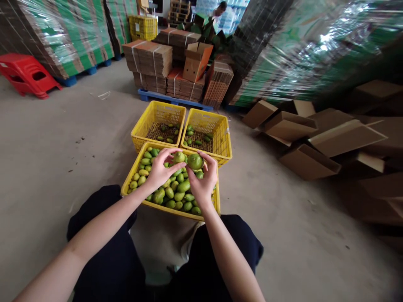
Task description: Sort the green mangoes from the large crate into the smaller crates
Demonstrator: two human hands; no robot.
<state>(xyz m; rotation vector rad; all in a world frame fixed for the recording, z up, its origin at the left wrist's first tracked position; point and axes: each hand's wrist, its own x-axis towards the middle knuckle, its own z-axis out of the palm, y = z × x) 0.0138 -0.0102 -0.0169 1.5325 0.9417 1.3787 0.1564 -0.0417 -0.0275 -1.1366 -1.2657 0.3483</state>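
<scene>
A yellow crate [171, 211] full of green and yellowish fruits stands between my knees. Above it, my left hand [163, 167] pinches a small yellow-green fruit [179, 157] between thumb and fingers. My right hand [204, 176] grips a larger, darker green fruit [195, 161] just beside it. The two fruits are close together, their round ends facing up toward me. Behind the full crate, a left yellow crate [141, 137] and a right yellow crate [229, 144] sit side by side, each with several green fruits on its bottom.
Bundled flat cardboard [147, 58] and an open box [197, 61] are stacked on a blue pallet [176, 100] ahead. Open cartons [289, 126] lie at the right. A red stool [28, 75] stands far left. Wrapped pallets flank both sides; a person [219, 9] is in the background.
</scene>
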